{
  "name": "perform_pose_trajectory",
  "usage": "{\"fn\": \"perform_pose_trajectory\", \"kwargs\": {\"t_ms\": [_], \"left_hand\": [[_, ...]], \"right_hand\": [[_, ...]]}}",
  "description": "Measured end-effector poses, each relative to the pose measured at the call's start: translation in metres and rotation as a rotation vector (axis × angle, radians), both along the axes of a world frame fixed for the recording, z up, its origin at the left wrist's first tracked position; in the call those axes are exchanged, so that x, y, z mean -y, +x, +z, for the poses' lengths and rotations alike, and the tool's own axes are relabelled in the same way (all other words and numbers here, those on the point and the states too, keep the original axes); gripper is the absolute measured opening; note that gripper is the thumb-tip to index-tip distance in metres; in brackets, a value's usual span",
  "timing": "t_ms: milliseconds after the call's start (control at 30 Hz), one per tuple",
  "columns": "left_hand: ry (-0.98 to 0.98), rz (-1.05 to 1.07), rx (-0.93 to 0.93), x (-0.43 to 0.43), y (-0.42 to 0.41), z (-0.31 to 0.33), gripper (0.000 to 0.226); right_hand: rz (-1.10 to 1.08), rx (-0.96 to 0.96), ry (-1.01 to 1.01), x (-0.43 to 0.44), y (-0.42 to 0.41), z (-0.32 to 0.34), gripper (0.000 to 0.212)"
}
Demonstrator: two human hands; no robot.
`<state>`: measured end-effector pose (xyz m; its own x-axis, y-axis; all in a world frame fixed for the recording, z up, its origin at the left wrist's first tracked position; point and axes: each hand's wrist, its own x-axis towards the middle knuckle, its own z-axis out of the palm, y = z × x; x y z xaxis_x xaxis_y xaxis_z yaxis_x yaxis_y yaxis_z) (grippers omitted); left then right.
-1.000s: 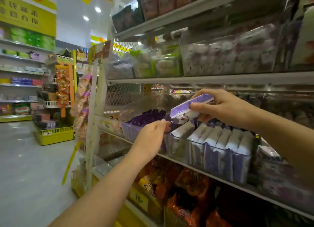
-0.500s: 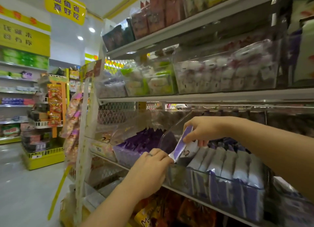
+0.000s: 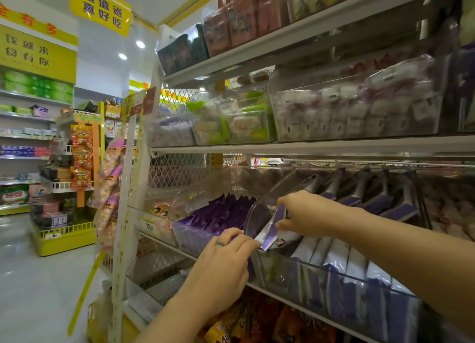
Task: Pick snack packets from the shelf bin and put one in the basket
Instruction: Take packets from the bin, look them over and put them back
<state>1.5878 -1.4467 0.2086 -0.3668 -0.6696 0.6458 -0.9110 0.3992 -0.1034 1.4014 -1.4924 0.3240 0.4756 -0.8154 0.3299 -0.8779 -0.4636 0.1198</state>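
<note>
Two hands: the left hand [image 3: 223, 263] and the right hand [image 3: 308, 215] are both raised at the left end of a clear shelf bin [image 3: 280, 273] on the middle shelf.
Right hand: its fingers and thumb are curled round the upper half of a snack packet [image 3: 276, 223]. The forearm is stretched in from the right, across the top of the bin.
Snack packet: purple and white, it is held tilted above the bin's left end. Its crimped lower end is pointed down and left at the bin's front corner.
Left hand: the back of the hand is turned to the camera and the fingers are bent over the bin's left front corner. The fingertips [image 3: 250, 241] are met by the packet's lower end. Whether the packet or the bin wall is pinched cannot be told.
Row in the bin: white-and-purple packets [image 3: 341, 263] are stood upright side by side, to the right of the held packet.
Neighbouring bin: dark purple packets [image 3: 213, 219] are heaped in it, just left of the hands.
Shelf above: clear bins of pale wrapped snacks [image 3: 359, 111] are lined up on it.
Shelf below: orange bags [image 3: 257, 319] are seen under the bin.
Aisle: a yellow display rack [image 3: 64, 237] is stood on the floor, well apart to the left.
</note>
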Motion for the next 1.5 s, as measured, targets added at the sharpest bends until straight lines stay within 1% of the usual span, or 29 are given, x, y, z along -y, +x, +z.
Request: {"fn": "perform_pose_trajectory", "kwargs": {"t_ms": [67,133,200,267,300,367,433,467,500,533,600,633,733,767,833,933,1033,1067,1200,1333,1400,1500], "left_hand": [[-0.005,0.003,0.003,0.000,0.001,-0.001,0.047],[0.000,0.001,0.006,-0.001,0.002,-0.002,0.049],[0.006,-0.003,0.010,-0.001,0.003,-0.003,0.050],[0.010,-0.003,0.009,-0.001,0.004,-0.004,0.049],[0.012,-0.001,0.006,-0.001,0.004,-0.005,0.049],[0.013,0.001,-0.010,-0.001,0.003,-0.005,0.049],[0.004,0.000,-0.040,-0.002,0.001,-0.004,0.048],[-0.010,0.003,-0.059,-0.002,-0.001,-0.003,0.048],[-0.027,0.007,-0.081,-0.003,-0.004,-0.002,0.048],[-0.048,0.006,-0.106,-0.004,-0.007,0.001,0.048],[-0.072,-0.041,-0.155,-0.006,-0.016,0.008,0.045],[-0.065,-0.081,-0.170,-0.007,-0.022,0.012,0.045],[0.025,-0.163,-0.122,-0.008,-0.036,0.020,0.045],[0.066,-0.167,-0.092,-0.007,-0.038,0.020,0.043],[0.115,-0.151,-0.048,-0.005,-0.038,0.020,0.039],[0.118,-0.119,-0.008,-0.005,-0.036,0.020,0.036],[0.118,-0.098,0.032,-0.003,-0.036,0.020,0.035],[0.124,-0.097,0.035,-0.003,-0.035,0.020,0.036],[0.137,-0.104,0.019,-0.005,-0.034,0.020,0.039],[0.147,-0.102,0.004,-0.006,-0.035,0.021,0.040],[0.171,-0.101,-0.005,-0.008,-0.034,0.022,0.038],[0.225,-0.117,-0.079,-0.010,-0.035,0.025,0.037]], "right_hand": [[-0.009,-0.001,0.013,0.000,0.001,-0.003,0.029],[-0.004,-0.059,0.026,-0.002,0.000,-0.005,0.023],[0.014,-0.096,0.000,-0.005,0.002,-0.010,0.022],[0.047,-0.076,0.011,-0.006,0.004,-0.015,0.024],[0.070,-0.071,0.062,-0.007,0.005,-0.018,0.027],[0.132,-0.072,0.230,-0.009,0.003,-0.020,0.032],[0.172,-0.043,0.375,-0.013,-0.002,-0.019,0.031],[0.178,-0.028,0.404,-0.015,-0.006,-0.018,0.031],[0.171,-0.021,0.395,-0.015,-0.009,-0.015,0.034],[0.159,-0.028,0.336,-0.015,-0.012,-0.010,0.036],[0.143,-0.107,0.211,-0.016,-0.018,0.001,0.036],[0.156,-0.148,0.212,-0.017,-0.021,0.005,0.038],[0.149,-0.292,0.374,-0.021,-0.026,0.008,0.043],[0.140,-0.335,0.386,-0.023,-0.027,0.005,0.045],[0.135,-0.374,0.347,-0.023,-0.026,0.000,0.049],[0.142,-0.340,0.345,-0.020,-0.025,-0.002,0.047],[0.175,-0.228,0.413,-0.020,-0.025,-0.001,0.035],[0.180,-0.217,0.416,-0.019,-0.025,0.000,0.032],[0.104,-0.349,0.327,-0.015,-0.019,0.000,0.031],[0.080,-0.409,0.256,-0.014,-0.010,-0.006,0.017],[0.102,-0.359,0.221,-0.019,-0.012,-0.001,0.015],[0.142,-0.165,0.147,-0.032,-0.025,0.021,0.019]]}}
